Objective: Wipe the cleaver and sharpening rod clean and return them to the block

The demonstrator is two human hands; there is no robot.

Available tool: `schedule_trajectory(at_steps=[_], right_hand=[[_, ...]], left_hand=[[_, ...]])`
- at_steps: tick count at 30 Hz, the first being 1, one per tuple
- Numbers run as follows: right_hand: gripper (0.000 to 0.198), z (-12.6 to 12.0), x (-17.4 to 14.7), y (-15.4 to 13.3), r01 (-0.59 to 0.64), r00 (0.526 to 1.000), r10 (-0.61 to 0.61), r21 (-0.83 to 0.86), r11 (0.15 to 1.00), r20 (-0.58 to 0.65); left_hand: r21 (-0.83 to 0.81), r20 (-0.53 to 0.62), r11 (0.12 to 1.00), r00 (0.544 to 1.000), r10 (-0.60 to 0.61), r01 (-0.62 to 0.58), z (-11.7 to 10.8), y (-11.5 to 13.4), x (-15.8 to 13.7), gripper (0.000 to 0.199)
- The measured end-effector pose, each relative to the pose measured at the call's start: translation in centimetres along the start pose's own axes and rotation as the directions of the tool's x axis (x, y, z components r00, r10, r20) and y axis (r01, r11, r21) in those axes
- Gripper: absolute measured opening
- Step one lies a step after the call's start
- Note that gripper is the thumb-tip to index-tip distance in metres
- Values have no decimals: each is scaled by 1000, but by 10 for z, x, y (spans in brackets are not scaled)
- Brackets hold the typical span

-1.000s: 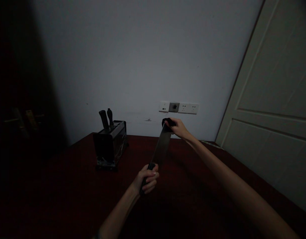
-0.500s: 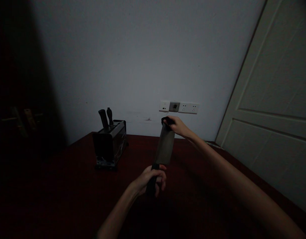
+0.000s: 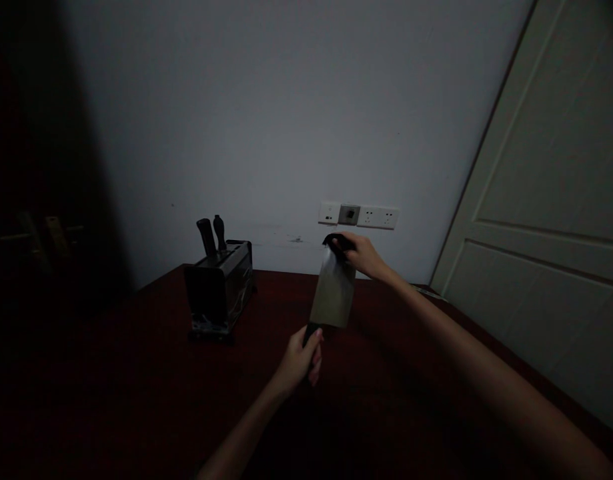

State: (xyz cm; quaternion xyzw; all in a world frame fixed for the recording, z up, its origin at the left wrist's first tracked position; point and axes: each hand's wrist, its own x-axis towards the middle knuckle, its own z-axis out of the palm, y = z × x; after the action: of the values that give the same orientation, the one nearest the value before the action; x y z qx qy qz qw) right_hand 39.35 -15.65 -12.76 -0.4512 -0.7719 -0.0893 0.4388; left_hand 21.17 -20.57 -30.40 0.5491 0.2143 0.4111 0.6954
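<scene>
A cleaver [image 3: 333, 290] with a broad metal blade hangs above the table, its blade pointing up and away from me. My left hand [image 3: 299, 360] is closed around its black handle [image 3: 310, 331]. At the far end of the blade, my right hand [image 3: 364, 255] pinches a dark, cloth-like piece [image 3: 339, 243] against the metal. The dim light hides what exactly that piece is. To the left stands a knife block [image 3: 224, 287] with dark, shiny sides, and two black knife handles [image 3: 211, 237] stick up from its top.
The dark red tabletop [image 3: 271, 300] reaches back to a pale wall [image 3: 236, 133]. Wall sockets [image 3: 369, 217] sit just above the far edge. A white panelled door [image 3: 551, 220] rises at the right. Door handles [image 3: 56, 235] show in the dark at the left.
The cleaver's blade has turned to show more of its flat face and looks brighter. My left hand has rolled over the handle, its fingers wrapping tighter. My right hand has shifted slightly right.
</scene>
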Motion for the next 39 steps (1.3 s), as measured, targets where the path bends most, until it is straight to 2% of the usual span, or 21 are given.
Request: schedule_trajectory(at_steps=[2, 3, 5, 7, 10, 17, 19, 24, 29, 35, 39], right_hand=[[30, -3, -8, -6, 98, 995, -97, 36, 995, -37], [35, -3, -14, -10, 150, 989, -150, 53, 987, -6], [47, -1, -29, -17, 242, 956, -254, 94, 966, 148], [57, 5, -45, -24, 308, 886, -330, 119, 944, 327], [61, 13, -66, -31, 367, 801, -370, 103, 925, 471], [56, 15, -79, -40, 429, 704, -440, 160, 889, 558], [56, 17, -80, -41, 430, 701, -450, 176, 886, 552], [53, 18, -84, -45, 376, 769, -396, 146, 915, 502], [57, 14, -88, -43, 376, 780, -395, 142, 916, 486], [49, 12, -85, -46, 410, 737, -388, 91, 908, 554], [51, 16, -83, -50, 465, 702, -419, 76, 882, 576]], left_hand=[[-90, 43, 996, 999, -13, 16, 1, 3, -2, 36], [-131, 65, 991, 998, -19, 27, 2, 5, -2, 36], [-205, 108, 977, 994, -32, 53, 2, 8, -3, 33], [-265, 137, 961, 990, -37, 73, 1, 11, -3, 30], [-311, 159, 947, 987, -33, 81, 0, 12, -4, 25], [-309, 173, 945, 984, -52, 104, 2, 15, -6, 24], [-312, 168, 944, 984, -58, 109, 3, 16, -7, 24], [-315, 157, 943, 986, -58, 106, 4, 20, -8, 22], [-337, 176, 934, 983, -58, 116, 4, 22, -9, 23], [-346, 180, 930, 982, -62, 122, 3, 21, -10, 24], [-328, 185, 937, 981, -58, 118, 4, 18, -10, 24]])
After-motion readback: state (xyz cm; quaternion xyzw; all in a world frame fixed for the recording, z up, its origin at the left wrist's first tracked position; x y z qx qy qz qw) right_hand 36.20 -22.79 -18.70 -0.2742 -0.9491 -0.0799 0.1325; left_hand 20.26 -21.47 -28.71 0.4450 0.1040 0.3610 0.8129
